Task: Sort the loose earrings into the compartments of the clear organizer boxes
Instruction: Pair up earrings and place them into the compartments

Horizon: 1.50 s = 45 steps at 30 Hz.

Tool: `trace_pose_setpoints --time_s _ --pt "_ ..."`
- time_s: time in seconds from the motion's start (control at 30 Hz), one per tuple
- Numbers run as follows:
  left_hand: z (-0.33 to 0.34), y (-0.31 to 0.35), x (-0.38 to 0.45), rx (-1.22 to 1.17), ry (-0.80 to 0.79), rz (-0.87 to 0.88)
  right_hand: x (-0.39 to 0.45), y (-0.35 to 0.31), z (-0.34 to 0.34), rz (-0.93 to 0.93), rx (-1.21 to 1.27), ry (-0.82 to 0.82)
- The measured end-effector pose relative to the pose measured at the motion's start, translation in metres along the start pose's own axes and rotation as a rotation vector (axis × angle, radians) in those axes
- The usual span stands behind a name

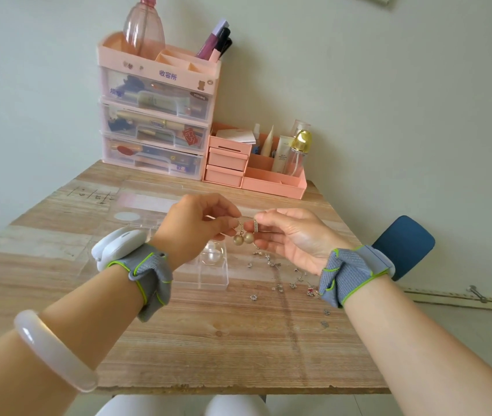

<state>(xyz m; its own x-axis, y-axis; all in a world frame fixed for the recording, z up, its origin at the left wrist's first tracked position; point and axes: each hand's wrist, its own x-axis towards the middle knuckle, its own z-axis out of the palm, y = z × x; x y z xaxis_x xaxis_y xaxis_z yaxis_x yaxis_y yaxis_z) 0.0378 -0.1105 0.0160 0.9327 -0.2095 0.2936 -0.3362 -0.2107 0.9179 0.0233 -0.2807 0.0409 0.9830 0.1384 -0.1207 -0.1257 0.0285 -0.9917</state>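
Above the wooden table (223, 340), my left hand (199, 226) and my right hand (286, 235) meet and pinch a pair of pearl drop earrings (244, 237). The two gold-toned pearls hang side by side between my fingertips. A small clear organizer box (208, 271) sits just below my left hand, with a round clear bead in it. A larger clear organizer box (142, 208) lies flat behind my left wrist. Several loose small earrings (280, 277) are scattered on the table under and beside my right wrist.
A tall pink drawer unit (157, 115) with cosmetics stands at the back against the wall. A low pink desk organizer (256, 166) with bottles is beside it. A blue chair (403, 244) stands off the table's right edge.
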Motion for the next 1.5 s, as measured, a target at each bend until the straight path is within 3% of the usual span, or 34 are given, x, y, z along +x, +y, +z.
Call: trace_pose_setpoints --time_s 0.67,0.9,1.2,1.5 --pt "-0.117 -0.019 -0.014 0.241 0.180 -0.091 0.051 0.006 0.123 -0.040 -0.143 -0.158" --pt "-0.116 -0.033 -0.015 0.395 0.079 -0.174 0.060 0.019 0.130 -0.064 -0.538 -0.055" --pt "-0.110 -0.041 -0.015 0.470 0.071 -0.167 0.063 0.027 0.131 -0.158 -0.707 -0.008" --pt "-0.107 -0.041 -0.015 0.439 0.079 -0.174 0.063 0.034 0.120 -0.198 -0.683 0.046"
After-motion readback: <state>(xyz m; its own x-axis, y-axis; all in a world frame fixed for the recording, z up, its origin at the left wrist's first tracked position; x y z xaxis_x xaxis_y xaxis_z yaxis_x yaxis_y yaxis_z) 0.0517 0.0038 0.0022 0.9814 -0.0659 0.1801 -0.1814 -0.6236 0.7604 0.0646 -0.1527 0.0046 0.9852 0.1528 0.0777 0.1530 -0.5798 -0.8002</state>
